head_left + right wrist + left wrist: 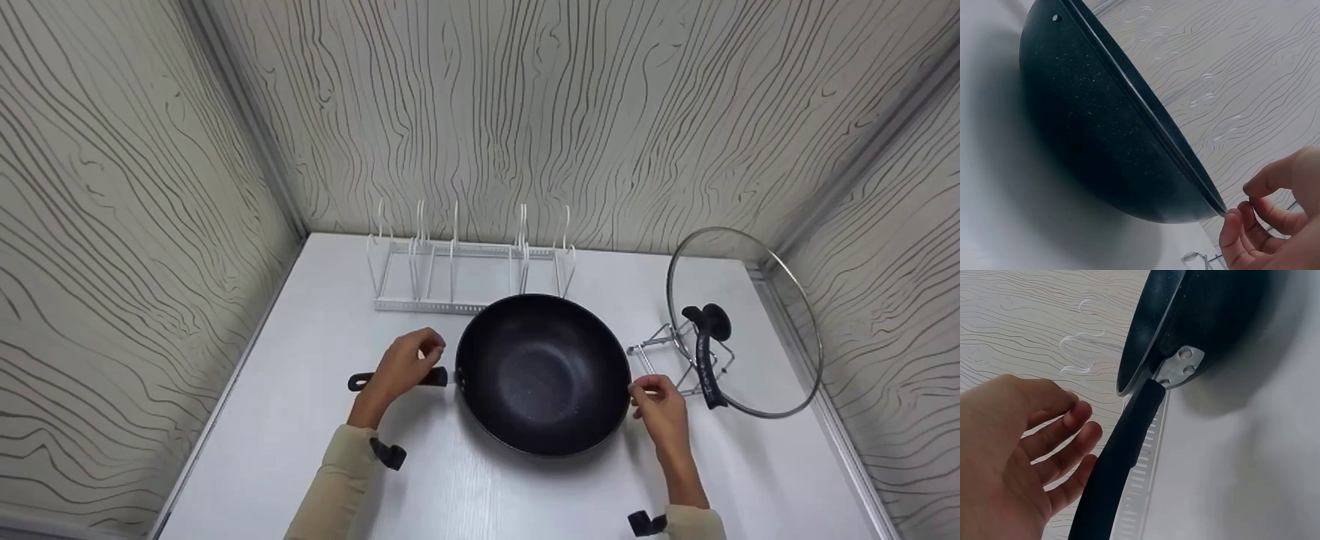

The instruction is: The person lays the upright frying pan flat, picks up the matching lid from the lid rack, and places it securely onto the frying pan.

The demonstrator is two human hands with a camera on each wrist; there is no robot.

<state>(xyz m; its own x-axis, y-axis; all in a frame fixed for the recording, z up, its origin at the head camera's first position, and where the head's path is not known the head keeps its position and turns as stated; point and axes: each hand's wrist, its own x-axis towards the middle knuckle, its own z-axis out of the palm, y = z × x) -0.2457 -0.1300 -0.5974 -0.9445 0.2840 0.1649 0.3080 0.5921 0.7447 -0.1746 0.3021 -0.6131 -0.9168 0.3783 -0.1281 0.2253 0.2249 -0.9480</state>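
A black wok point(536, 375) sits on the white table with its inside facing up and its long black handle point(1118, 458) pointing left. My left hand point(407, 364) is over the handle in the head view. In the left wrist view its loosely bent fingers stand beside the handle, with nothing between them. At the opposite rim is my right hand point(660, 409), its fingers loosely bent. One fingertip point(1232, 219) meets or nearly meets the rim in the right wrist view, while the thumb stays off it.
Behind the wok stands a white wire rack point(427, 306) with upright hoops. To the right, a glass lid point(780, 337) with a black handle leans upright on a small metal wire stand point(660, 337). Patterned panels point(487, 112) enclose the table at the back and sides.
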